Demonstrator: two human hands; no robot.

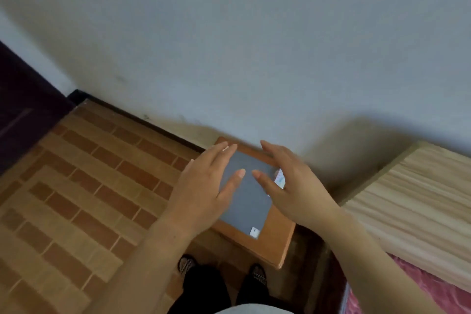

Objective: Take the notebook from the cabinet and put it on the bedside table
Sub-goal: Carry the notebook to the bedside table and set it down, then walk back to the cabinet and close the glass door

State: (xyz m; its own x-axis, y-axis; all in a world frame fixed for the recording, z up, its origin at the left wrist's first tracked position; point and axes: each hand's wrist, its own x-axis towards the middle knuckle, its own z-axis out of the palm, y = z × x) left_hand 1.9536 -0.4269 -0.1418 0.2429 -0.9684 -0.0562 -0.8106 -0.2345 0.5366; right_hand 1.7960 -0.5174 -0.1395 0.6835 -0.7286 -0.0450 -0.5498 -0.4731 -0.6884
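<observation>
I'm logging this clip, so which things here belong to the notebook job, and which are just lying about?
Job: bedside table; left hand and right hand, fingers straight, over it; pale printed item under the right hand, possibly the notebook.
Lying about: wooden headboard; pink bedding; white sticker on the tabletop; dark furniture at left.

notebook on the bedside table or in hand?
On the table: the gray notebook lies flat on the bedside table; left hand and right hand are open over it, fingers straight, gripping nothing.
</observation>
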